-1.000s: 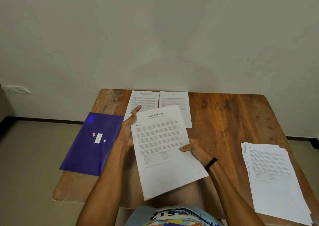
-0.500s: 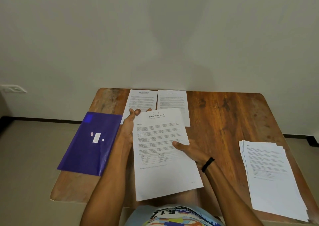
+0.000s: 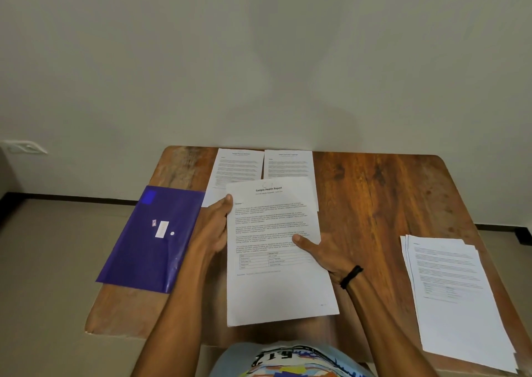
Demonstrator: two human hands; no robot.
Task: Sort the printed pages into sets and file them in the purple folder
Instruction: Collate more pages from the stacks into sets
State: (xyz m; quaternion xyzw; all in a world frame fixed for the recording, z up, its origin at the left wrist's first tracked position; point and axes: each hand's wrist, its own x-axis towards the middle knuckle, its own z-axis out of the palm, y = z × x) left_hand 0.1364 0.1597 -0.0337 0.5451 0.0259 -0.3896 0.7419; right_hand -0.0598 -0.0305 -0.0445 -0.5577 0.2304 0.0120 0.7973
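A printed page headed "Sample Health Report" (image 3: 273, 232) is held above the middle of the wooden table (image 3: 388, 198). My left hand (image 3: 214, 229) grips its left edge, thumb on top. My right hand (image 3: 325, 251) holds its right edge, thumb pressed on the print. Two printed pages lie side by side at the table's far edge: a left page (image 3: 237, 166) and a right page (image 3: 289, 163), both partly covered by the held sheet. A stack of printed pages (image 3: 454, 299) lies at the right. The purple folder (image 3: 154, 238) lies shut at the left, overhanging the table's edge.
A pale wall rises directly behind the table. A white wall socket (image 3: 24, 147) sits low at the left. Beige floor shows to the left of the table. My right wrist wears a black band (image 3: 350, 276).
The held page has turned from tilted to nearly square with the table and moved slightly forward. My right thumb has slid further in over the print.
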